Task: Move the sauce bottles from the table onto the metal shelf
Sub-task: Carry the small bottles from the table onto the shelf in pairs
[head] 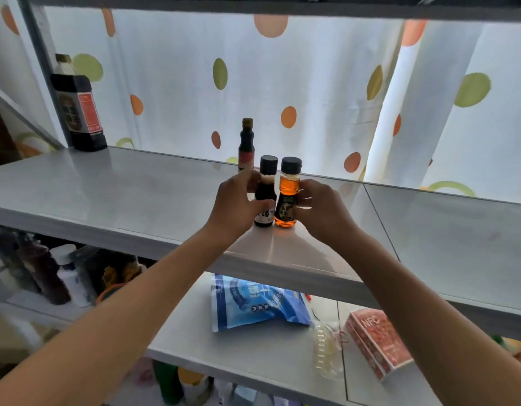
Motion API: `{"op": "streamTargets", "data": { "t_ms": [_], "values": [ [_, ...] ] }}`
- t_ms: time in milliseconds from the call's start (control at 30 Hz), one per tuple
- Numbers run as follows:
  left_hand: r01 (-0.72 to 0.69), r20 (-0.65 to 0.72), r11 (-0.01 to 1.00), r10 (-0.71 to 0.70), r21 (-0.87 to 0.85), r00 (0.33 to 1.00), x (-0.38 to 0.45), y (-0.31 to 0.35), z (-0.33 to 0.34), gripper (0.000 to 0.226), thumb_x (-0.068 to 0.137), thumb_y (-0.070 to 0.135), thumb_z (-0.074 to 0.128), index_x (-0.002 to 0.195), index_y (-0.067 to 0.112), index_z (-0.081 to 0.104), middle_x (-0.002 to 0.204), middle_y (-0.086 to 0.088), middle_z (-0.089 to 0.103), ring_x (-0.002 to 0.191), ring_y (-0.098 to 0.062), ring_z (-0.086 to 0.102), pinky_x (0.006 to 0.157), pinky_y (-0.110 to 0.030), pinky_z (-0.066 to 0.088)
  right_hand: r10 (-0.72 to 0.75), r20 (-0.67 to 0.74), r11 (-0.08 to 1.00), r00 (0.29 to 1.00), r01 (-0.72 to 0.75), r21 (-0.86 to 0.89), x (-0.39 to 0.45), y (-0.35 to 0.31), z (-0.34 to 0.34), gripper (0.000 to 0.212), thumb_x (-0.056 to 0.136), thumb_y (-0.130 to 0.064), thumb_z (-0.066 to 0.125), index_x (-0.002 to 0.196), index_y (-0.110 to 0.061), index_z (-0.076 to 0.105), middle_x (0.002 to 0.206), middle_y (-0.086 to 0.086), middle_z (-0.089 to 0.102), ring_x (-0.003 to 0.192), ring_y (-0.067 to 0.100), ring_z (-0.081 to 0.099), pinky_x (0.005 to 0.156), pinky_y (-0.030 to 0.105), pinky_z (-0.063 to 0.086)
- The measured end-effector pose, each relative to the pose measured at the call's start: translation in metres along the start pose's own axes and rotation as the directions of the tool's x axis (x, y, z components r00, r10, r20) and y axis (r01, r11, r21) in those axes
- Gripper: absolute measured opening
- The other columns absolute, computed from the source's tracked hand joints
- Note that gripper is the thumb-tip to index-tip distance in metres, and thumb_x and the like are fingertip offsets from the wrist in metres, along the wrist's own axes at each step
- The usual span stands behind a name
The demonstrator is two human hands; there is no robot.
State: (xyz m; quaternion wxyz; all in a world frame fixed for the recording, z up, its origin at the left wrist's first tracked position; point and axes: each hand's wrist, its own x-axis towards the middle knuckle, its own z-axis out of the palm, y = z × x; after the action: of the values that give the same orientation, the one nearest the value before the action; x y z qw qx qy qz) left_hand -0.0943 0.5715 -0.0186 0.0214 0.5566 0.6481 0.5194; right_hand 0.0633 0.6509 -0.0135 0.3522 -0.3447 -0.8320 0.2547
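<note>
While both bottles stand near the metal shelf's [107, 194] front edge, the dark sauce bottle [265, 191] is gripped by the left hand [234, 205] and the amber sauce bottle [288, 194] by the right hand [320, 208]; release is judged next.

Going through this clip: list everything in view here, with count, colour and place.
dark sauce bottle: 1, black cap, middle shelf, gripped
amber sauce bottle: 1, black cap, beside it, gripped
slim bottle: 1, dark, behind those two
large bottle: 1, dark, red label, shelf's far left
metal shelf: grey, several tiers
blue bag: 1, lower tier
red box: 1, lower tier, right
clear packet: 1, between bag and box
curtain: white, dotted, behind
left hand: holds dark bottle
right hand: holds amber bottle
</note>
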Motion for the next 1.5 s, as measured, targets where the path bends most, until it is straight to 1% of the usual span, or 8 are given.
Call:
{"op": "streamTargets", "data": {
  "t_ms": [200, 367, 500, 567, 667, 1000, 1167, 1500],
  "values": [
    [0.013, 0.014, 0.999, -0.012, -0.052, 1.000, 0.051, -0.031, 0.018, 0.039, 0.075, 0.005, 0.079, 0.107, 0.014, 0.060, 0.108, 0.002, 0.066, 0.096, -0.007, 0.058, 0.078, -0.011, 0.038, 0.119, -0.023, 0.989, 0.993, -0.116, 0.096, 0.053, 0.014, 0.018, 0.034, 0.072, -0.005, 0.069, 0.103, -0.018, 0.065, 0.092, 0.004, 0.073, 0.088, 0.022, 0.070, 0.085, 0.047, 0.056],
    [0.041, 0.015, 0.998, -0.041, -0.047, 0.999, 0.100, -0.052, 0.036, 0.039, 0.072, 0.004, 0.079, 0.105, 0.014, 0.062, 0.107, -0.001, 0.064, 0.097, -0.013, 0.058, 0.080, -0.019, 0.039, 0.190, -0.072, 0.981, 0.979, -0.186, 0.051, 0.100, 0.030, 0.033, 0.032, 0.077, -0.008, 0.067, 0.108, -0.016, 0.063, 0.094, 0.004, 0.072, 0.089, 0.022, 0.069, 0.084, 0.042, 0.056],
    [0.058, -0.067, 0.998, -0.056, 0.022, 0.996, 0.132, -0.068, 0.053, 0.042, 0.074, 0.004, 0.078, 0.112, 0.015, 0.066, 0.111, -0.002, 0.062, 0.096, -0.013, 0.057, 0.081, -0.019, 0.039, 0.165, -0.096, 0.982, 0.982, -0.172, -0.077, 0.136, 0.039, 0.042, 0.006, 0.077, -0.009, 0.064, 0.083, -0.007, 0.063, 0.076, 0.008, 0.069, 0.074, 0.027, 0.063, 0.065, 0.037, 0.049],
    [0.093, -0.102, 0.996, -0.092, 0.007, 0.991, 0.145, -0.074, 0.059, 0.041, 0.075, 0.005, 0.076, 0.113, 0.018, 0.067, 0.107, 0.001, 0.064, 0.093, -0.012, 0.059, 0.080, -0.019, 0.040, 0.153, -0.092, 0.981, 0.984, -0.163, -0.105, 0.154, 0.042, 0.047, 0.008, 0.078, -0.009, 0.062, 0.074, -0.008, 0.055, 0.066, 0.004, 0.061, 0.062, 0.020, 0.054, 0.052, 0.032, 0.039],
    [0.127, -0.107, 0.990, -0.120, 0.060, 0.987, 0.163, -0.078, 0.064, 0.036, 0.074, 0.007, 0.074, 0.107, 0.019, 0.068, 0.103, 0.002, 0.066, 0.090, -0.013, 0.059, 0.076, -0.020, 0.039, 0.142, -0.069, 0.976, 0.987, -0.151, -0.159, 0.177, 0.048, 0.052, 0.015, 0.081, -0.010, 0.059, 0.072, -0.013, 0.048, 0.061, -0.004, 0.048, 0.055, 0.008, 0.043, 0.048, 0.024, 0.026],
    [0.129, -0.224, 0.977, -0.089, 0.170, 0.971, 0.193, -0.092, 0.085, 0.032, 0.077, 0.010, 0.076, 0.106, 0.008, 0.062, 0.101, -0.007, 0.064, 0.085, -0.018, 0.057, 0.073, -0.022, 0.037, 0.112, -0.079, 0.991, 0.991, -0.117, -0.061, 0.224, 0.076, 0.063, 0.003, 0.084, -0.012, 0.057, 0.084, -0.011, 0.054, 0.072, 0.000, 0.057, 0.066, 0.018, 0.051, 0.052, 0.025, 0.033],
    [0.127, -0.250, 0.970, -0.072, 0.209, 0.966, 0.197, -0.099, 0.087, 0.031, 0.076, 0.013, 0.079, 0.100, 0.007, 0.061, 0.098, -0.008, 0.064, 0.080, -0.018, 0.056, 0.070, -0.023, 0.036, 0.102, -0.109, 0.995, 0.989, -0.100, 0.025, 0.228, 0.087, 0.071, 0.022, 0.082, -0.011, 0.062, 0.105, -0.009, 0.062, 0.097, 0.005, 0.070, 0.089, 0.021, 0.063, 0.076, 0.032, 0.049],
    [0.088, -0.211, 0.945, -0.020, 0.315, 0.977, 0.195, -0.098, 0.087, 0.032, 0.079, 0.018, 0.077, 0.102, 0.006, 0.059, 0.102, -0.011, 0.063, 0.087, -0.029, 0.061, 0.067, -0.027, 0.036, 0.106, -0.142, 0.991, 0.984, -0.093, 0.093, 0.221, 0.093, 0.079, 0.029, 0.086, -0.013, 0.062, 0.115, -0.014, 0.061, 0.106, 0.000, 0.070, 0.098, 0.017, 0.064, 0.080, 0.028, 0.047]
  ]
}}
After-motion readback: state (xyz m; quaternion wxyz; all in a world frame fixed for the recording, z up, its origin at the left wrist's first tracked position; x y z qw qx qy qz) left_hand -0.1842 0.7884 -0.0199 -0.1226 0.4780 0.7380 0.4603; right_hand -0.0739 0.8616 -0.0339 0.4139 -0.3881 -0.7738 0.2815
